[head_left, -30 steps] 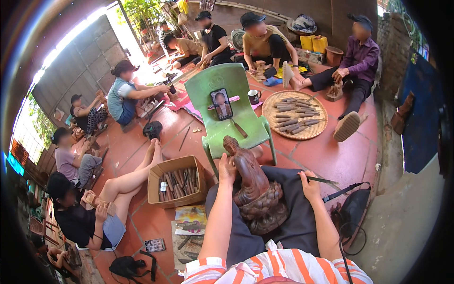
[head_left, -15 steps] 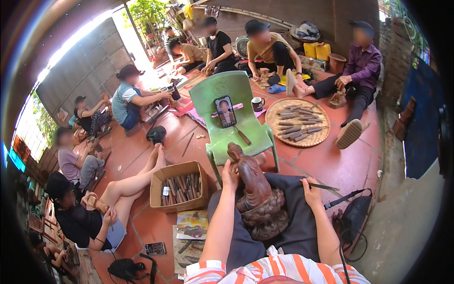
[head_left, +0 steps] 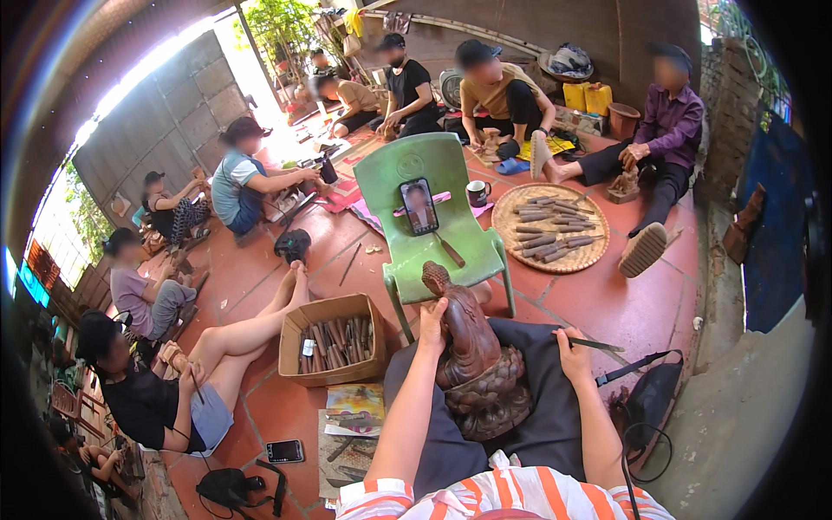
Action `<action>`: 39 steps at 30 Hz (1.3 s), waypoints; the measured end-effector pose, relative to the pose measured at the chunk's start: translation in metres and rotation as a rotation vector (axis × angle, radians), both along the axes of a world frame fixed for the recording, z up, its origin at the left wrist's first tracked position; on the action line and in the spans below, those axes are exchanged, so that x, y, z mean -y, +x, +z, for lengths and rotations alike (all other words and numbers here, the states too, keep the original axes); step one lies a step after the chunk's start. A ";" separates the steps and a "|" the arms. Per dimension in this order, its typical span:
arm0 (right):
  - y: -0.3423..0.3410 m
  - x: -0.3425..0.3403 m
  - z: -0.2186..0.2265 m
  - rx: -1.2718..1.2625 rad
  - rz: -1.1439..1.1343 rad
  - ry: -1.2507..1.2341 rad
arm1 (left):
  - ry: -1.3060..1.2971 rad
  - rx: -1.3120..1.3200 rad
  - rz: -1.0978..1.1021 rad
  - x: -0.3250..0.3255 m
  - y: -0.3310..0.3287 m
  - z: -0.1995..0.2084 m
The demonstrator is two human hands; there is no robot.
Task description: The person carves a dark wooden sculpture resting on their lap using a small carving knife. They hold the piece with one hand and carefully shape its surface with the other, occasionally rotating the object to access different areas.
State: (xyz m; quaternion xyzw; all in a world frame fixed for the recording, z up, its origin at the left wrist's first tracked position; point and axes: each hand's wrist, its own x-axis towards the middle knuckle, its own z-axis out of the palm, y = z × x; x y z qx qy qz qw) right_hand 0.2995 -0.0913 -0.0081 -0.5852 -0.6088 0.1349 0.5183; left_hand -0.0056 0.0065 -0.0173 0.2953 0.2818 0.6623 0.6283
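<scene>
A dark brown carved wooden statue [head_left: 469, 347], a seated figure with a knobbly head on a lotus-like base, leans in my lap with its head away from me. My left hand [head_left: 431, 324] is closed around its side near the shoulder; some of the fingers are hidden behind it. Out over my right knee, my right hand [head_left: 573, 354] grips a thin dark carving chisel [head_left: 600, 345], whose tip points right, apart from the statue. Just beyond the statue's head stands a green plastic chair [head_left: 407, 172], with a phone [head_left: 419, 206] propped on it and a wooden-handled tool [head_left: 450, 251].
A cardboard box [head_left: 334, 379] of wooden-handled tools stands left of my knee, near a mat with several blades [head_left: 354, 446]. A round woven tray [head_left: 546, 258] of more tools lies right of the chair, beside a mug [head_left: 477, 192]. Several people sit around; a black bag [head_left: 652, 394] is at right.
The view has shifted slightly. My left hand's fingers sit a little closer against the statue's shoulder. The statue and the chisel keep nearly the same places.
</scene>
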 end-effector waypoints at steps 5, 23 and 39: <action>0.001 0.003 -0.002 0.016 -0.015 -0.007 | -0.063 -0.415 0.172 0.020 0.020 0.005; 0.000 0.002 0.001 -0.034 0.020 -0.025 | 0.081 -0.358 -0.024 0.015 0.008 0.014; -0.004 0.003 0.009 -0.060 0.052 -0.101 | 0.085 -0.394 -0.005 0.013 0.004 0.006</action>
